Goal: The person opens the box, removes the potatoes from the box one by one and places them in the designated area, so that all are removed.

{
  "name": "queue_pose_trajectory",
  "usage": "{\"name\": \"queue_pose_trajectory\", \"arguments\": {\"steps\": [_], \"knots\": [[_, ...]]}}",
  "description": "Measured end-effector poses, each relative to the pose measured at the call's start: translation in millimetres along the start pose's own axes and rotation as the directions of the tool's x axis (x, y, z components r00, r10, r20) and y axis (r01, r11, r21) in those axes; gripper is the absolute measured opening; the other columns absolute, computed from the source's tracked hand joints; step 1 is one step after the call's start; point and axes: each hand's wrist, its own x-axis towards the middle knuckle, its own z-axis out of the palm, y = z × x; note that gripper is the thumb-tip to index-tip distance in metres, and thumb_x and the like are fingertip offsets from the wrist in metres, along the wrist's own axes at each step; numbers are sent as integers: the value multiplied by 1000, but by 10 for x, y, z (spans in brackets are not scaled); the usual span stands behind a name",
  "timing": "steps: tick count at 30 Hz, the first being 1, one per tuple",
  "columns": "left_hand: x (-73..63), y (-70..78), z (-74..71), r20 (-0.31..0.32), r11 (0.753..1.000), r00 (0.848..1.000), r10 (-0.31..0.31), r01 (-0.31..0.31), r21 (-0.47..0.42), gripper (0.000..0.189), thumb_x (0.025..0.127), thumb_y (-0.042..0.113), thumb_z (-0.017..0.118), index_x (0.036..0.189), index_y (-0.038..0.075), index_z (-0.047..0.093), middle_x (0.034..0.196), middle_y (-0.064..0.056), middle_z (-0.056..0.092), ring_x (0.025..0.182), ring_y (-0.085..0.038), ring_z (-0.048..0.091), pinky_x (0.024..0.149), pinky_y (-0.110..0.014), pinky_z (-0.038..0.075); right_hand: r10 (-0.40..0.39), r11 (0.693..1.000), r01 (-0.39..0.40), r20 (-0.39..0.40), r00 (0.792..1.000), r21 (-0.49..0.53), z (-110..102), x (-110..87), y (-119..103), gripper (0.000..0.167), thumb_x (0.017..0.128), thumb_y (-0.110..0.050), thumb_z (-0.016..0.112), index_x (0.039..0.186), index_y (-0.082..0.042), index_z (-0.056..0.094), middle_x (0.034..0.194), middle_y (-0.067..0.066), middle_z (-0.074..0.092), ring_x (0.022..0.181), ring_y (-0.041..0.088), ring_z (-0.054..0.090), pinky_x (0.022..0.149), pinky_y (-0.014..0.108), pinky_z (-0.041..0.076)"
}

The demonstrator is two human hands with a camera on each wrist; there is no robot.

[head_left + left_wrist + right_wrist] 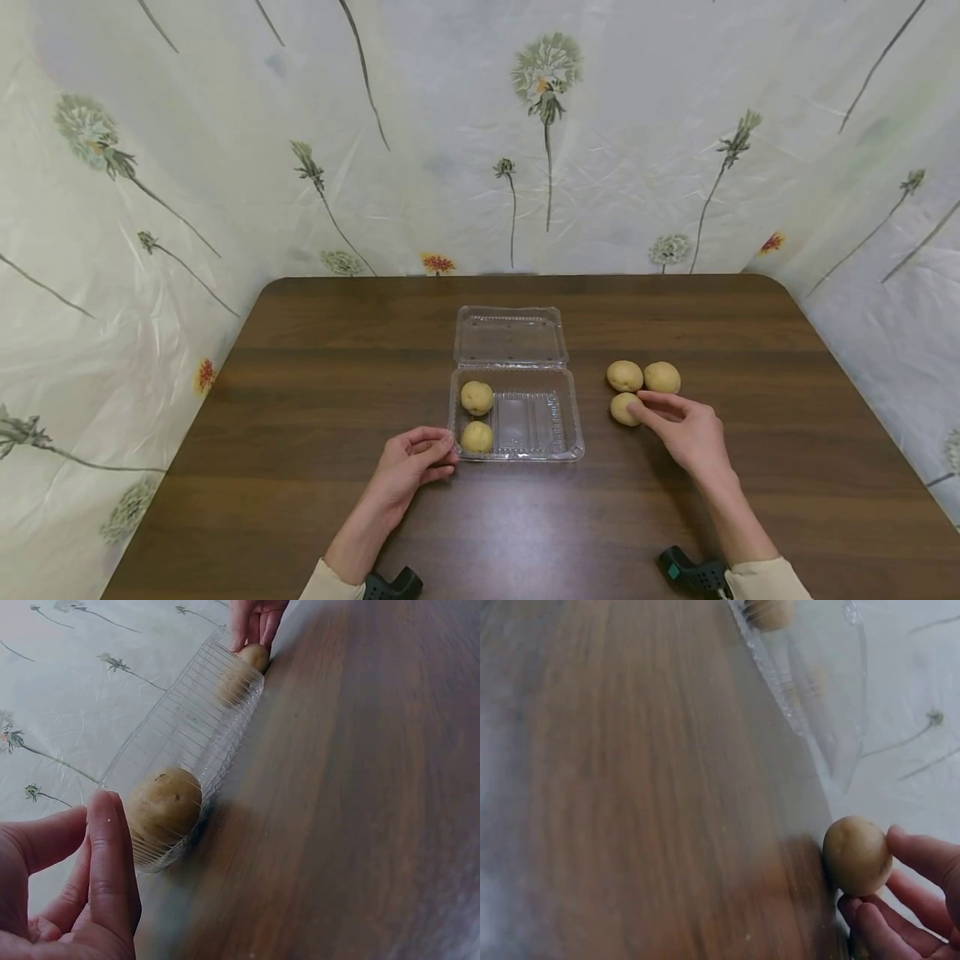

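A clear plastic clamshell container (525,457) stands with its lid folded back. Two potatoes, a rear one (477,398) and a front one (477,437), sit along its left side. My left hand (417,467) pinches the container's rim at the front left corner; in the left wrist view its thumb and index finger (109,855) meet at that rim. To the right of the container, my right hand (693,433) holds a potato (624,409) between thumb and fingers, also seen from the side as a potato (857,855) in the right wrist view.
Two more potatoes, one on the left (624,376) and one on the right (662,377), lie just behind the right hand. The brown wooden table (337,358) ends at a flower-patterned sheet (450,167) behind and at the sides.
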Motion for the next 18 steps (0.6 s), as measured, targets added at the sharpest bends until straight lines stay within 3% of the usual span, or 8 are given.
{"name": "queue_pose_trajectory", "arguments": {"steps": [4,11,18], "knots": [[-7,3,0,-1,1000,1000,-4,4,2,24,92,6,68,110,-9,61,91,-13,68,82,-19,67,76,-32,58,6,1000,-6,-2,1000,-2,7,-6,31,61,84,-59,68,124,-13,68,114,9,69,117,26,58,89,37,44],[-8,11,4,0,1000,1000,0,0,6,26,92,7,69,111,-10,61,91,-14,68,82,-18,67,76,-32,58,-1,997,-1,26,1000,83,-33,-28,51,62,86,-53,70,131,-11,62,123,8,66,98,-8,60,80,12,44],[-5,13,5,-3,1000,1000,-3,3,8,28,92,7,68,112,-11,60,91,-14,68,82,-18,67,76,-32,58,-2,996,-1,33,999,94,-110,-100,98,63,87,-51,69,135,-11,58,120,9,67,93,-10,61,76,11,48]]}}
